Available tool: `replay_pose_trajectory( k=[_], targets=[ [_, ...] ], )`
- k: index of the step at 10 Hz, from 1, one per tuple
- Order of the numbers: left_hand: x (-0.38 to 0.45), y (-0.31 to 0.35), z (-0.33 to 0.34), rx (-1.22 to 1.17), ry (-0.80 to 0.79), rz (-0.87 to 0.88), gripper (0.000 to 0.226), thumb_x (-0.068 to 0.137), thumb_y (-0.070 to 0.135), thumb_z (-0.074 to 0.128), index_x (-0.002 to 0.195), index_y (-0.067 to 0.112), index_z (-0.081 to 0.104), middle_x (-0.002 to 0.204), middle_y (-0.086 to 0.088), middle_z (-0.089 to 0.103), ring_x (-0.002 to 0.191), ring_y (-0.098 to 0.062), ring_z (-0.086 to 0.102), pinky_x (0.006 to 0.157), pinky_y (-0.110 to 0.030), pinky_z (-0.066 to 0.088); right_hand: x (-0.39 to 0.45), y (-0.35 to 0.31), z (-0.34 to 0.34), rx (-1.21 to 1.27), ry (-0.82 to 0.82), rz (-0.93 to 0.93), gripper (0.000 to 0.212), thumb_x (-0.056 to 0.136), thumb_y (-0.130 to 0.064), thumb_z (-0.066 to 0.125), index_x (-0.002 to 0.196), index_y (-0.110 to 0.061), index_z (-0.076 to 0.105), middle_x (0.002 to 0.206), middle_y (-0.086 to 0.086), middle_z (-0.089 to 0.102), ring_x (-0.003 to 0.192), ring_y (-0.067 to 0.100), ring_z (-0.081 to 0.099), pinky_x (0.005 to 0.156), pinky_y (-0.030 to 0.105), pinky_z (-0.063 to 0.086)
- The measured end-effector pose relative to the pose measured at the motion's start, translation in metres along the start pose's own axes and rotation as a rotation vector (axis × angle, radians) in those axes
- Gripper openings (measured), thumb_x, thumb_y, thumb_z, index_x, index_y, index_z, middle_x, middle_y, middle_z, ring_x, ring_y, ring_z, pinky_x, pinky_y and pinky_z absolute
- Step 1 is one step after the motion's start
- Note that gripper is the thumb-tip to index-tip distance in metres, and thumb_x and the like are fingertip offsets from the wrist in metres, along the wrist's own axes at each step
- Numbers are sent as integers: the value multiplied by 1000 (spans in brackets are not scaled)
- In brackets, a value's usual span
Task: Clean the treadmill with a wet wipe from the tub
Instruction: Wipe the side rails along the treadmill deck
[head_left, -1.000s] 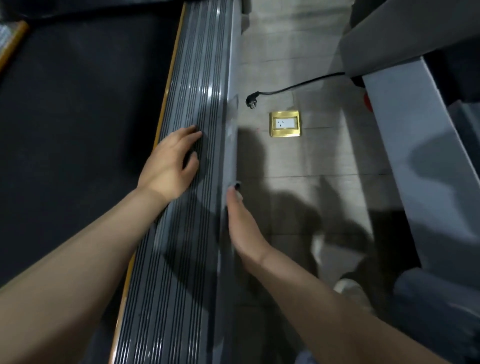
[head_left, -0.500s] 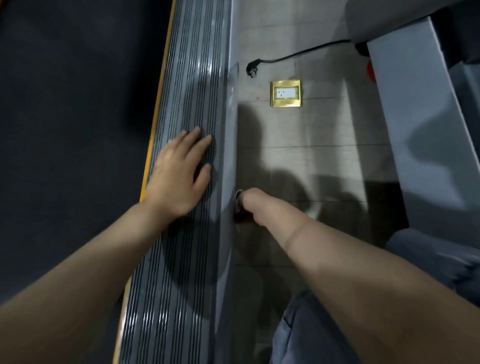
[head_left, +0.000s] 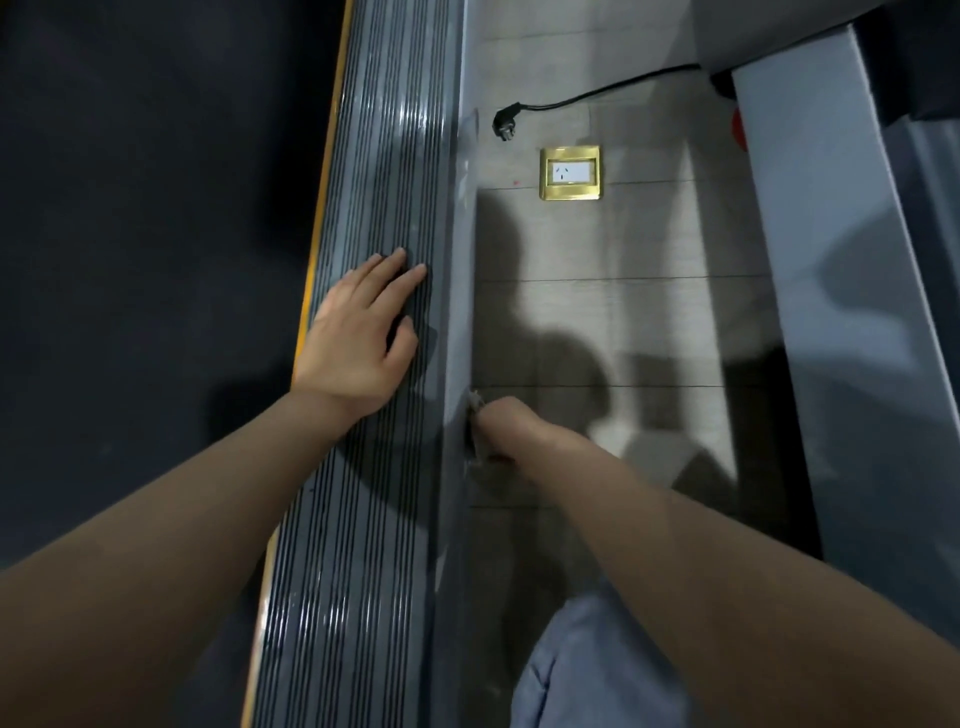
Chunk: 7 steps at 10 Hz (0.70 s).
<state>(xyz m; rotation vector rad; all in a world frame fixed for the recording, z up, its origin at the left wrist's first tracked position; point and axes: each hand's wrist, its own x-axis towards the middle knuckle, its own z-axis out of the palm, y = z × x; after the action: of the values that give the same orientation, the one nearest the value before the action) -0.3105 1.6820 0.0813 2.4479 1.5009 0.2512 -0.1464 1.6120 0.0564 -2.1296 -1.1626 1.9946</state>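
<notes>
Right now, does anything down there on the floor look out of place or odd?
Yes: a black power plug lies loose on the floor tiles, its cable trailing away, though a brass floor socket sits just beside it, unused. Otherwise the left hand rests flat on the treadmill's ribbed side rail and nothing looks spilled or broken.

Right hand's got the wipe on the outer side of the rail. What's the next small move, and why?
Probably slide the right hand with the wipe forward along the rail's side face toward the plug. The left hand lies flat on the ribbed rail top, bracing.
</notes>
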Motion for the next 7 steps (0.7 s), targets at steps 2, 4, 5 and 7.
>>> replay_pose_trajectory(
  k=[2,4,5,7],
  targets=[
    [-1,0,2,15,22,-29,57,96,32,33,152,22,39,160,0,32,150,-22,22,123,-42,20,-8,9,-11,-25,-134,-196,22,99,-1,39,112,-17,48,82,-7,46,71,4,46,73,15,47],
    [-3,4,2,31,53,-11,56,94,28,32,148,16,45,157,-6,38,146,-26,31,121,-42,24,-24,6,4,122,-54,-365,51,101,-36,48,136,1,45,118,13,58,101,24,60,84,18,45],
    [-2,3,0,110,17,-1,55,95,29,31,147,14,43,156,-9,38,144,-31,34,117,-49,29,-11,25,23,489,-147,-224,97,86,-76,44,156,-12,21,155,5,35,140,24,37,117,37,28],
    [-88,34,5,58,4,-47,55,98,30,38,149,10,39,158,-10,34,147,-29,30,119,-48,25,-7,43,34,653,-232,-242,116,55,-97,37,150,-31,38,152,-3,43,136,18,43,117,43,31]
  ],
)
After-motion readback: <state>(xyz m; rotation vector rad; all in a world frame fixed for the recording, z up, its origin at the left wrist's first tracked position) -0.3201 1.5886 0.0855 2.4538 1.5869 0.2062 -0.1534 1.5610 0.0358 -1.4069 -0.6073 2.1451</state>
